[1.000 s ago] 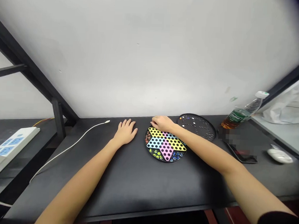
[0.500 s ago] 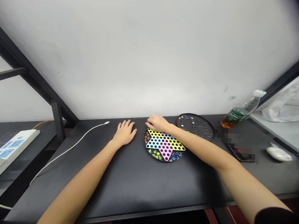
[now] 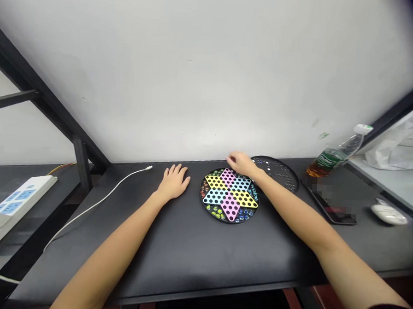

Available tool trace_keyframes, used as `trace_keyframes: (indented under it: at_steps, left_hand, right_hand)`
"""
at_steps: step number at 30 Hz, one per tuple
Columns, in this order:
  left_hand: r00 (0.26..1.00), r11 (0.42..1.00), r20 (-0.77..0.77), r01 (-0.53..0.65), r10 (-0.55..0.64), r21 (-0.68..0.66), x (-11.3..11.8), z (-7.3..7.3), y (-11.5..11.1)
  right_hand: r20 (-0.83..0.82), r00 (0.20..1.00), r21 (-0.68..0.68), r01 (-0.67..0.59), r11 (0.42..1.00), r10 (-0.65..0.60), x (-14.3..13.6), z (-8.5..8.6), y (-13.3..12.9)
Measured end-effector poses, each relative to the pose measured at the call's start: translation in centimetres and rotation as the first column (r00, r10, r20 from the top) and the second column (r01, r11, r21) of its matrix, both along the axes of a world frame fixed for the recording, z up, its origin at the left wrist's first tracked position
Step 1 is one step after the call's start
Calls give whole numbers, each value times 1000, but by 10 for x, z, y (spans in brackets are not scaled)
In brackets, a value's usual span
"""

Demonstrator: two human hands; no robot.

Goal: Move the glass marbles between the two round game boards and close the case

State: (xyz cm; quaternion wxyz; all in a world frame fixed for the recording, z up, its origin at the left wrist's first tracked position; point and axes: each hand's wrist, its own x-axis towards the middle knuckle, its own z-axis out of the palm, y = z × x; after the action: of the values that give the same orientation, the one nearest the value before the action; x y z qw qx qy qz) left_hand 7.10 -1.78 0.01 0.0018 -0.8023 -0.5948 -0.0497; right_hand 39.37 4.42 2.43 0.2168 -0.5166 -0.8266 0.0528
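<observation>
A round Chinese checkers board (image 3: 230, 195) lies on the black padded surface, its star in pink, yellow and blue. Glass marbles (image 3: 218, 212) in several colours fill the pockets around the star. Flat on the padding to the left of the board rests my left hand (image 3: 172, 182), fingers spread, holding nothing. My right hand (image 3: 242, 164) is above the board's far right edge with its fingers curled together; whatever may be in them is hidden. Behind that wrist sits a second round black tray (image 3: 278, 173) with a few small pieces, partly covered by my forearm.
A tilted-looking drink bottle (image 3: 338, 152), a dark phone-like object (image 3: 338, 216) and a white mouse (image 3: 388, 213) are on the right. A white cable (image 3: 96, 206) runs along the left, near a power strip (image 3: 17, 204). A pale wall (image 3: 196, 80) rises behind.
My right hand has moved right, from the board's far left edge to its far right edge, uncovering the upper points of the star. My left hand stays in place.
</observation>
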Motion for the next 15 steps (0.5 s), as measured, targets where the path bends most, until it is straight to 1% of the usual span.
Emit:
trace_keyframes:
  at_steps: [2,3,4,6,8,11,15]
  left_hand:
    - [1000,1000,4,1,-1,6,0,-1,1]
    - [1000,1000,4,1,-1,5,0,-2,1]
    - [1000,1000,3,2,-2,3,0,-2,1]
    - [1000,1000,0,6,-6,-3,0,-2,1]
    - [1000,1000,-2,6,-6,-5,0,-1,1]
    - [1000,1000,-10,1,-1,-6,1,1,1]
    - [1000,1000,-18,1,-2,-1,1,0,2]
  right_hand:
    - [18,992,-86,128,988,-127,39,0,5]
    - [26,981,-137,192,972,-190,57,-2,8]
    - [40,972,-191,234,953,-231,73,-4,9]
    - [55,964,-246,265,932,-260,94,-9,9]
    - [50,970,-252,242,937,-237,101,-14,8]
    - [44,980,-233,198,952,-193,97,-20,6]
    - [42,977,-200,215,956,-211,93,-23,7]
